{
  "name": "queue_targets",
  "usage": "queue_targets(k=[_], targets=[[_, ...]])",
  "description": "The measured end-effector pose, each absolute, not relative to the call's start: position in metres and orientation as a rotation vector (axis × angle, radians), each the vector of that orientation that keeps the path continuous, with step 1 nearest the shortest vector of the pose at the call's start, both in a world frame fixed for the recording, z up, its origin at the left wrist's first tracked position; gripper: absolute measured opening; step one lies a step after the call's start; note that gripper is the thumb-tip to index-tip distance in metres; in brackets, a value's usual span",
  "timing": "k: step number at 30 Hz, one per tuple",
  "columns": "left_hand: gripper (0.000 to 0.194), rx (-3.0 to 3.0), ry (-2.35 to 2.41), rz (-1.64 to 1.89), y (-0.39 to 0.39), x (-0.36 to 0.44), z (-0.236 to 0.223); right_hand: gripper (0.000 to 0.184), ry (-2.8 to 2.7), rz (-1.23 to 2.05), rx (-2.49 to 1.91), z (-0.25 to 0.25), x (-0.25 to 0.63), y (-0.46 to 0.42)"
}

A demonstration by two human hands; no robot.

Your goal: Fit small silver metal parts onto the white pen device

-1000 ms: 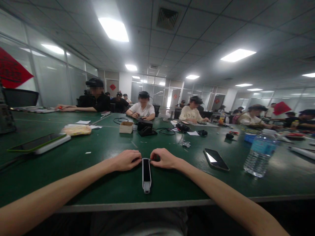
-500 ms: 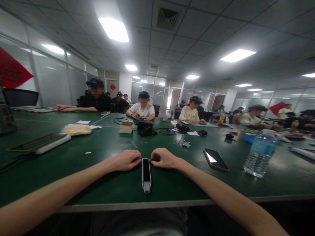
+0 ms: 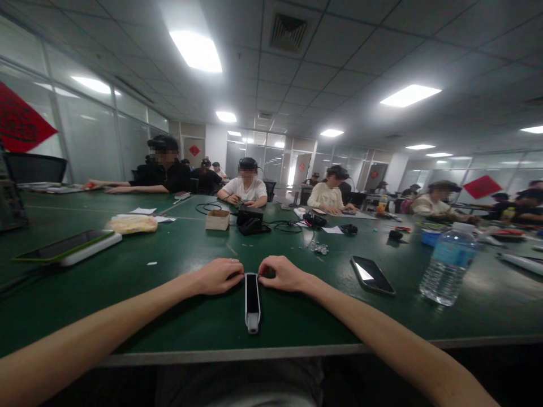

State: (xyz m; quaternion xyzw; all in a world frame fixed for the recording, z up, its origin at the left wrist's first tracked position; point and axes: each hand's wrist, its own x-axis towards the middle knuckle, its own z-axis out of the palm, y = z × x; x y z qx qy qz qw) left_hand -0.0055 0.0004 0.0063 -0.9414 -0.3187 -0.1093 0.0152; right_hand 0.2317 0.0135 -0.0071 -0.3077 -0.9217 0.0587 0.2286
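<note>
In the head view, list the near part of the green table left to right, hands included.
Green-edged device, white scrap, left hand, slim black-and-white device, right hand, black phone, water bottle.

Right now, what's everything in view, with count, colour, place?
table: at least one, green, foreground
device: one, white and black, front centre
phone: one, black, right
bottle: one, clear, blue label, right of the phone
green-edged screen: one, dark, left
slab: one, white, beside that screen
packet: one, yellowish, left, farther back
box: one, tan, beyond the device
dark object: one, black, right of the box
people: several, light or dark clothes, background
signs: several, red, walls, doors
lights: several, white, ceiling
small items: uncounted, mixed, farther back
left hand: one, bare, device's left
right hand: one, bare, device's right
</note>
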Motion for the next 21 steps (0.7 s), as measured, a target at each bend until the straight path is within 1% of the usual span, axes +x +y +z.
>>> queue_targets(k=[14, 21], targets=[[0.024, -2.932, -0.998, -0.302, 0.0005, -0.0062, 0.0067, 0.014, -2.553, 0.160, -0.809, -0.0088, 0.2329, 0.0167], [0.024, -2.940, -1.003, -0.302, -0.0015, -0.0056, 0.0094, 0.022, -2.598, 0.293, -0.775, -0.0001, 0.2412, 0.0171]])
